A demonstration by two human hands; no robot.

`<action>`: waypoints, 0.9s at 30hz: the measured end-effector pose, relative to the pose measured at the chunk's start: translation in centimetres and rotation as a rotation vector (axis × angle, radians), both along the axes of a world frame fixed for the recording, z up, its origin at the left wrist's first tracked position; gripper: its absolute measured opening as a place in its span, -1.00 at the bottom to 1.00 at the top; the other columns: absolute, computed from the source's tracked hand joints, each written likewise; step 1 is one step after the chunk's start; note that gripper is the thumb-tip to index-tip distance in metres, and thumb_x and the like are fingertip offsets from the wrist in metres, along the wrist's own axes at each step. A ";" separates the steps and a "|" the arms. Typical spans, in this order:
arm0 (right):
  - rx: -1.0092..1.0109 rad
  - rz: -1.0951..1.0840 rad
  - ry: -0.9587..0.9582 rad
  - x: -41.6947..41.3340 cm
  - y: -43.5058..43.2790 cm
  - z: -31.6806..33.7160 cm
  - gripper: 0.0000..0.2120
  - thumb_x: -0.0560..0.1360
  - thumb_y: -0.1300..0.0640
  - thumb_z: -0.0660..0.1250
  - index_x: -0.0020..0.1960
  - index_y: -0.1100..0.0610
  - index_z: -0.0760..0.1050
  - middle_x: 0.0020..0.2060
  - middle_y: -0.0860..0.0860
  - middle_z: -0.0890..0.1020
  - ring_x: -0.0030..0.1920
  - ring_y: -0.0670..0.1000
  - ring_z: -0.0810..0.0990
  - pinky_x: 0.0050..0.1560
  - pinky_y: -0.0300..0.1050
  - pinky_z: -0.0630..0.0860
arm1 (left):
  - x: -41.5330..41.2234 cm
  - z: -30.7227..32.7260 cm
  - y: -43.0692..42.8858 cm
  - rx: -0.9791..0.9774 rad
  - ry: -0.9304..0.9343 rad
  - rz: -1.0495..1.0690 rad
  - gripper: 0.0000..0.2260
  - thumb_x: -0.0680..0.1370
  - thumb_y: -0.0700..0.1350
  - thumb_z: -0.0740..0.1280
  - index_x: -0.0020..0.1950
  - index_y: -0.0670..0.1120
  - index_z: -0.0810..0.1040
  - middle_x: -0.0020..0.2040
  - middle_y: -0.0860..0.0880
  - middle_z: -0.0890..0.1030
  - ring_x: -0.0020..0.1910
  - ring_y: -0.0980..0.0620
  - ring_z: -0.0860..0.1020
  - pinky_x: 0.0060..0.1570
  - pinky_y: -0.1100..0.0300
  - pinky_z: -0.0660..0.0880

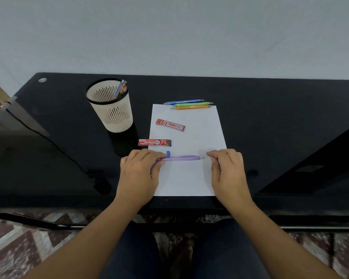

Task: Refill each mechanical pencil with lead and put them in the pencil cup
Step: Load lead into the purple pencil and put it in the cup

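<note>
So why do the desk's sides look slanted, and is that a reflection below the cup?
Head view: the wide-angle lens splays the black desk outward toward the corners. Head view again: yes, its glossy top mirrors the pencil cup as a dim patch at the base; light is soft, with faint shadows on the paper.

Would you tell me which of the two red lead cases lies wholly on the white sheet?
The farther, tilted lead case; the Alpha case hangs over the sheet's left edge onto the table.
</note>
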State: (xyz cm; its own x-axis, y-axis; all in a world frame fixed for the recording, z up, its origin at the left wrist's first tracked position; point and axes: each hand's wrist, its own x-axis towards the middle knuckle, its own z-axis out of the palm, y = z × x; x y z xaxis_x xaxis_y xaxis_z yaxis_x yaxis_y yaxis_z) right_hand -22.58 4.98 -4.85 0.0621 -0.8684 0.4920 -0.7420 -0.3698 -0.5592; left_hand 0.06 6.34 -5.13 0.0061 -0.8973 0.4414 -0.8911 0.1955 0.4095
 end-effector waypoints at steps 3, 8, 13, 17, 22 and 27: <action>0.034 -0.037 0.048 0.1 0.0 0.0 -0.75 0.51 0.32 0.28 0.15 0.14 0.55 -0.02 -0.04 0.49 0.03 -0.02 0.40 -0.01 -0.13 0.49 | 0.0 0.0 0.0 0.001 0.008 -0.003 -0.84 0.58 -0.05 0.30 0.12 0.02 0.61 0.04 0.09 0.62 0.06 0.08 0.47 0.04 0.19 0.26; 0.060 -0.049 0.052 0.2 0.2 0.2 -0.76 0.52 0.30 0.28 0.16 0.13 0.52 -0.01 -0.05 0.51 0.03 -0.09 0.37 0.06 -0.15 0.40 | 0.0 0.0 0.0 0.016 0.017 -0.016 -0.83 0.59 -0.05 0.28 0.13 0.01 0.61 0.05 0.09 0.62 0.05 0.09 0.48 0.02 0.22 0.27; 0.045 -0.050 0.070 0.2 0.1 0.1 -0.85 0.52 0.28 0.29 0.05 0.12 0.53 -0.05 -0.05 0.54 -0.02 -0.07 0.41 0.04 -0.16 0.31 | 0.0 0.2 0.0 0.033 0.027 -0.020 -0.82 0.57 -0.07 0.33 0.14 0.00 0.61 0.05 0.07 0.63 0.04 0.09 0.49 0.03 0.20 0.34; 0.013 -0.090 0.142 0.3 0.1 -0.2 -0.79 0.51 0.32 0.31 0.10 0.15 0.56 -0.06 -0.03 0.52 -0.02 -0.03 0.43 0.11 -0.06 0.32 | 0.0 0.2 0.0 0.048 0.031 -0.015 -0.81 0.57 -0.05 0.31 0.16 0.00 0.61 0.07 0.08 0.63 0.06 0.10 0.49 0.06 0.20 0.34; 0.095 -0.121 0.276 0.3 -0.1 -0.1 -0.71 0.48 0.31 0.32 0.14 0.06 0.59 -0.07 -0.05 0.47 -0.01 0.00 0.42 0.12 -0.18 0.06 | -0.1 0.3 0.0 0.069 0.027 -0.002 -0.79 0.57 -0.04 0.31 0.17 0.01 0.61 0.08 0.07 0.63 0.08 0.09 0.50 0.10 0.20 0.34; 0.157 -0.090 0.253 0.5 -0.1 0.5 -0.69 0.52 0.23 0.27 0.23 0.00 0.53 -0.06 -0.10 0.50 -0.01 -0.04 0.41 0.14 -0.20 0.05 | 0.0 0.1 0.0 0.061 0.023 -0.006 -0.80 0.57 -0.03 0.30 0.17 0.02 0.60 0.08 0.08 0.63 0.08 0.10 0.49 0.11 0.18 0.36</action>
